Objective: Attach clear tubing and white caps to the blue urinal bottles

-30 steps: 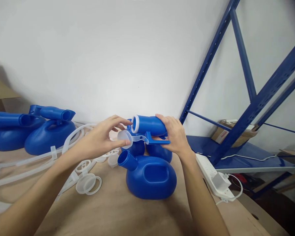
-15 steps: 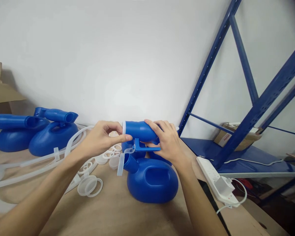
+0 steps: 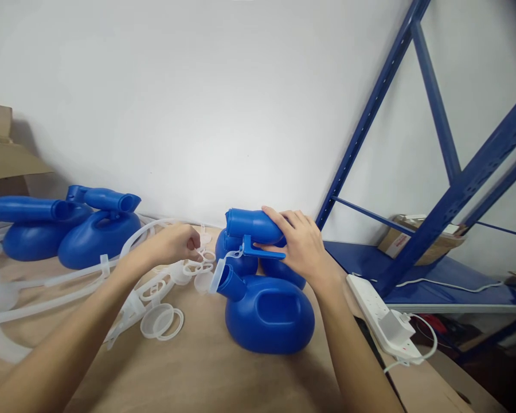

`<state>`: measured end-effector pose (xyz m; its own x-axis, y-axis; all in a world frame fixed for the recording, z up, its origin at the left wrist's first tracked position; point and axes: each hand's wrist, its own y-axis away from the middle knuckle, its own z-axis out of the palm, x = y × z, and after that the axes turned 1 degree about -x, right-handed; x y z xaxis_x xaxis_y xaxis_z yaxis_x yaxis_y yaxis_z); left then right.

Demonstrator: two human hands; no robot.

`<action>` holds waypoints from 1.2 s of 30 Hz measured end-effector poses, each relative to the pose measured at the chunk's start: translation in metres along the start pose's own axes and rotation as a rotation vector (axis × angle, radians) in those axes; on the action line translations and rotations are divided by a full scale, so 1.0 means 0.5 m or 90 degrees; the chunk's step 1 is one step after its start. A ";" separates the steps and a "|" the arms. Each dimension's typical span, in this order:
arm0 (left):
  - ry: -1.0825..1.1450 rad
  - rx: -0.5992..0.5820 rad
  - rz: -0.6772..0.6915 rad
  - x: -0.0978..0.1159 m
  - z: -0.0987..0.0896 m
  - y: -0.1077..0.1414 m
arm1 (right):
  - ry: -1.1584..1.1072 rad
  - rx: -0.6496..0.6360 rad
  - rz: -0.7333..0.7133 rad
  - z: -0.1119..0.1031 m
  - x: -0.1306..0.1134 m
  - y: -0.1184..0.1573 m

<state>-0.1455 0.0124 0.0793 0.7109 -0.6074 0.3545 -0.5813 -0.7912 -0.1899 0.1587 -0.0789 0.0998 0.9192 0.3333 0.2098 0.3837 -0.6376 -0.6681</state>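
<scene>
My right hand is wrapped over the thick tube-shaped top of a blue plastic bottle, its thumb under the tube. That bottle stands behind another blue bottle, whose round body and recessed grip face me. A translucent cap on a strap hangs at the front bottle's slanted neck. Left of them my left hand is closed, fingertips pinched at a white plastic ring among several rings and caps; the fingers partly hide it. The tube's left end shows bare blue.
Two blue bottles stand at the left by a cardboard box. Translucent hoses and a round cap with a ring lie on the table. At the right are a white power strip and a blue metal shelf.
My left hand has left the tube's end and moved left and down to the loose rings. White no longer shows on the tube's end. My right hand still grips the tube.
</scene>
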 end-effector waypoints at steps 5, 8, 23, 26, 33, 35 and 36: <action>0.089 0.150 0.045 0.044 -0.011 0.012 | 0.020 0.002 0.016 0.009 -0.027 -0.002; 0.182 0.137 0.085 0.107 -0.034 0.041 | 0.030 -0.003 0.032 0.016 -0.038 -0.004; 0.202 0.182 0.178 0.138 0.007 0.041 | 0.006 0.003 0.053 0.017 -0.040 -0.003; 0.202 0.188 0.195 0.127 0.011 0.037 | -0.007 -0.003 0.050 0.015 -0.041 -0.003; 0.208 0.220 0.224 0.118 0.008 0.033 | -0.039 -0.019 0.054 0.012 -0.041 -0.007; 0.231 0.225 0.206 0.116 0.003 0.031 | -0.038 -0.013 0.060 0.013 -0.040 -0.007; 0.247 0.219 0.192 0.114 0.001 0.030 | -0.036 -0.008 0.063 0.013 -0.039 -0.006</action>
<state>-0.1133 -0.0342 0.0960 0.2996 -0.7900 0.5349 -0.5274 -0.6044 -0.5972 0.1387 -0.0790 0.0933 0.9464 0.3062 0.1028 0.2926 -0.6782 -0.6741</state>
